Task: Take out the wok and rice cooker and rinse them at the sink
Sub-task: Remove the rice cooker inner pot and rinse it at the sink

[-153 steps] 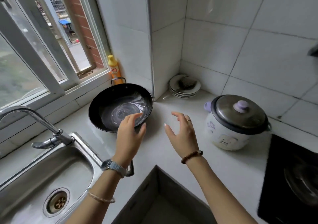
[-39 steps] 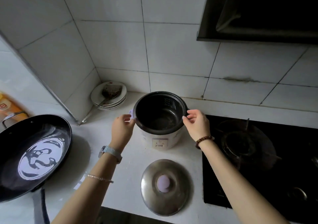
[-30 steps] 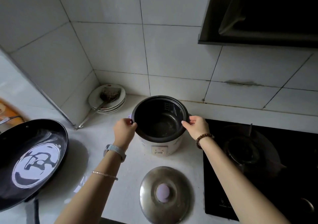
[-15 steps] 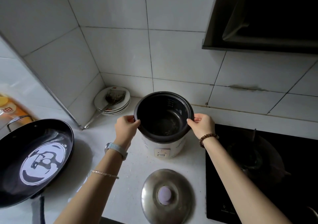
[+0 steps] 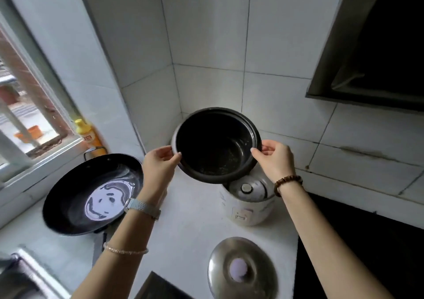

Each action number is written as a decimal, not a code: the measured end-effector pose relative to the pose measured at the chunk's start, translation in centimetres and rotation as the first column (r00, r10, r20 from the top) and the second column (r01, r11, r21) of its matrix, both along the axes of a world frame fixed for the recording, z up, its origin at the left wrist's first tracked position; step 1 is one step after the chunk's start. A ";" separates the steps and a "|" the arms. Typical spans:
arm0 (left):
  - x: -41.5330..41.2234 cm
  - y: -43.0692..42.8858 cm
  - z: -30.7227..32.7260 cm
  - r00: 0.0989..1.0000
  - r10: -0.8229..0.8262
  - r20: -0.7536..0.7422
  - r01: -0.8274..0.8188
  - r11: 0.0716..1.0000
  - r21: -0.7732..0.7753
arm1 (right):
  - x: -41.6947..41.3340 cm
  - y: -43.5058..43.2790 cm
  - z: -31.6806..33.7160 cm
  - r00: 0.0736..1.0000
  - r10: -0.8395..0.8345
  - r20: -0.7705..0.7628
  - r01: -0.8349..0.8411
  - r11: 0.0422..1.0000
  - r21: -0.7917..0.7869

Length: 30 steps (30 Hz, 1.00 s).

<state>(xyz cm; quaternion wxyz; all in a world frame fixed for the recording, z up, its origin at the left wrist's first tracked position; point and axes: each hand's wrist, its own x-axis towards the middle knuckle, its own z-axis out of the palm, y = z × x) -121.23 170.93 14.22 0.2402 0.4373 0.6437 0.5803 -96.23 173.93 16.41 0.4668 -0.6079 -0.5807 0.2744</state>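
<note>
I hold the rice cooker's black inner pot [image 5: 213, 147] in the air, tilted toward me, above the white cooker body [image 5: 249, 209]. My left hand [image 5: 158, 167] pinches its left rim and my right hand [image 5: 274, 161] pinches its right rim. The cooker body stands open on the counter, its heating plate showing. Its steel lid [image 5: 242, 269] lies flat on the counter in front. The black wok [image 5: 91, 193] sits on the counter to the left with water pooled in it.
A steel sink's corner [image 5: 20, 273] shows at the bottom left. A yellow bottle [image 5: 88, 135] stands by the window sill behind the wok. A black cooktop [image 5: 367, 252] fills the right, with a range hood [image 5: 378, 46] overhead.
The inner pot has been lifted up out of the cooker body and tilted toward me. The view has swung left, bringing the window and sink corner into sight.
</note>
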 end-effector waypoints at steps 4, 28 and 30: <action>-4.3 -4.8 0.3 0.990 0.123 0.068 -0.125 0.992 0.017 | -4.5 -1.2 0.4 0.987 0.163 -0.007 -0.163 0.987 0.000; -24.0 -42.0 -8.2 0.671 0.718 0.187 -0.646 0.689 -0.329 | -36.1 -21.9 -8.6 0.592 0.805 0.035 -0.752 0.567 -0.337; -25.2 -44.1 -8.8 0.656 0.729 0.195 -0.648 0.676 -0.351 | -38.0 -23.6 -9.4 0.567 0.821 0.066 -0.754 0.549 -0.361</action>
